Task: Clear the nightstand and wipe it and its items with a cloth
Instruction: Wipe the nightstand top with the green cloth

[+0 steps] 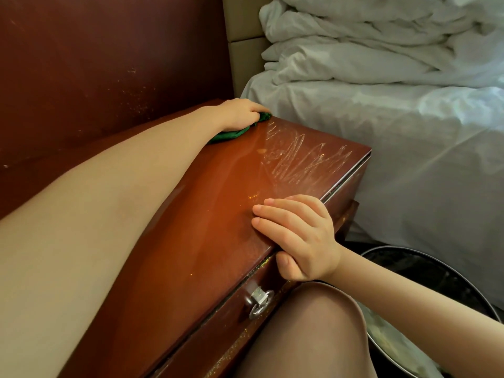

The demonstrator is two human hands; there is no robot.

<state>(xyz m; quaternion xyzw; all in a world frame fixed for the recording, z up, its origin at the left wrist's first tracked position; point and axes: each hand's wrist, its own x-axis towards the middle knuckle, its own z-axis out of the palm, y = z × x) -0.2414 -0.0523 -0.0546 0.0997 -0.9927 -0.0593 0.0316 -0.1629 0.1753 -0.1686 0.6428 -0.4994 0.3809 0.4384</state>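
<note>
Green cloth [231,133] in the left hand [240,111]; bedding [381,118] and bin [436,271] flank the nightstand [218,214].

The bare left arm reaches from the lower left across the glossy red-brown wooden tabletop [204,227]. At the far corner, the left grip [240,113] lies palm down, fingers curled over a crumpled dark-green cloth [231,133]. The right grip [300,238] rests on the near edge, fingers fairly straight and close together on top, thumb [285,264] hooked down the front face, its bare forearm entering from the lower right.
</note>
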